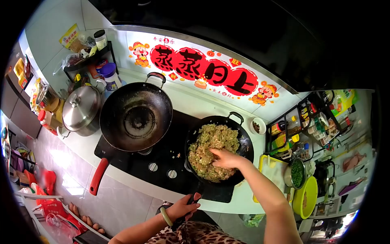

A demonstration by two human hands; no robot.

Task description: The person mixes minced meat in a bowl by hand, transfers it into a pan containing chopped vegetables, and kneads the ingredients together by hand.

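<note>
A black wok [245, 142] on the right side of the stove holds a lumpy, pale brown and greenish mixture [211, 142]. My right hand [223, 158] reaches into it from the right, its fingers pressed together and partly sunk in the mixture. Below the wok, my left hand [185, 207], with a pale bangle at the wrist, is wrapped round the wok's handle [196, 197]. Nearer the left of the stove sits a larger, empty black wok [138, 118] with a red handle [98, 177].
A lidded steel pot [82, 109] stands at the left. To the right are a small white bowl [258, 125], a cutting board [272, 175], a bowl of chopped greens [297, 174], a yellow-green basin [304, 197] and a bottle rack [292, 126]. A dark hood overhangs the stove.
</note>
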